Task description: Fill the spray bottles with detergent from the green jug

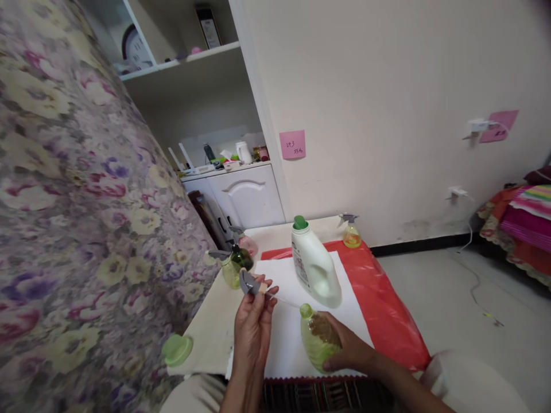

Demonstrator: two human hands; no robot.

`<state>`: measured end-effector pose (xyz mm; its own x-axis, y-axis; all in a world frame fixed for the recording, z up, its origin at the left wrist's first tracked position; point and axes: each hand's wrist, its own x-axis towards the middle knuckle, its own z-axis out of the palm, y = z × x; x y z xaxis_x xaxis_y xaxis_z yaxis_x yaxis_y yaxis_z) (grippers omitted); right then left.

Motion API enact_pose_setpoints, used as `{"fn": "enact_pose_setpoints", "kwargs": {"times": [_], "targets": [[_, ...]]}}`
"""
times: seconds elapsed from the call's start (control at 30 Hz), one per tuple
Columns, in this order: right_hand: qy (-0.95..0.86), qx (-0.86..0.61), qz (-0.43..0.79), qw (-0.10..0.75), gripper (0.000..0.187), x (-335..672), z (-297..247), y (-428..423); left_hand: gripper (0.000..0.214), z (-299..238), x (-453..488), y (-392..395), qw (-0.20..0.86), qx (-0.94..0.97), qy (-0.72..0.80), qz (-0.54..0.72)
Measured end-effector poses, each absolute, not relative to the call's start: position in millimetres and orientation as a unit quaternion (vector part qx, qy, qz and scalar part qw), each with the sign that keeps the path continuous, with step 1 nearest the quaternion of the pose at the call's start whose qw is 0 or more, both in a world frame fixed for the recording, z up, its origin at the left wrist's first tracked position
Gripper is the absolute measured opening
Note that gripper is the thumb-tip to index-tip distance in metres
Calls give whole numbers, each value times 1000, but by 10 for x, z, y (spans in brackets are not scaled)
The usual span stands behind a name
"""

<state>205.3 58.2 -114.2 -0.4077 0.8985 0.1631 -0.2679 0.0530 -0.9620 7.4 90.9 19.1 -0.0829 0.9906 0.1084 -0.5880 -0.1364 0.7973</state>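
My left hand (255,315) is closed around a grey spray nozzle (249,283), its thin clear dip tube (286,301) pointing right towards the neck of a yellow-green bottle. That bottle (316,342) is gripped around its right side by my right hand (342,347), over the front of the white sheet. Its neck is uncapped, and the tube's end is near the opening; I cannot tell whether it is inside. Just behind stands a large pale detergent jug (316,267) with green at its mouth.
A yellow spray bottle (352,234) stands at the back right. Several spray bottles, including a dark green one (241,258), cluster at the left edge. A green cap (177,349) lies front left. White paper (353,304) covers red plastic (391,310). A floral curtain (107,229) borders the left.
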Motion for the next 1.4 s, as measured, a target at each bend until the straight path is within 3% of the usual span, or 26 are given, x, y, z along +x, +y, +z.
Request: {"fn": "enact_pose_setpoints", "kwargs": {"times": [0.2, 0.4, 0.87, 1.3, 1.4], "targets": [[-563, -325, 587, 483, 100, 2058, -1292, 640, 29, 264, -148, 1048, 562, 337, 299, 694], [-559, -364, 549, 503, 103, 2067, -1362, 697, 30, 176, -455, 1216, 622, 326, 269, 659], [-546, -421, 489, 534, 94, 1977, -1342, 717, 19, -493, -875, 1705, 662, 271, 389, 580], [-538, -523, 373, 545, 88, 1214, -1358, 1083, 6, -1067, -1063, 2016, 664, 259, 446, 542], [-531, -549, 353, 541, 88, 1154, -1433, 1087, 13, -1174, -1031, 2054, 648, 287, 478, 518]]}}
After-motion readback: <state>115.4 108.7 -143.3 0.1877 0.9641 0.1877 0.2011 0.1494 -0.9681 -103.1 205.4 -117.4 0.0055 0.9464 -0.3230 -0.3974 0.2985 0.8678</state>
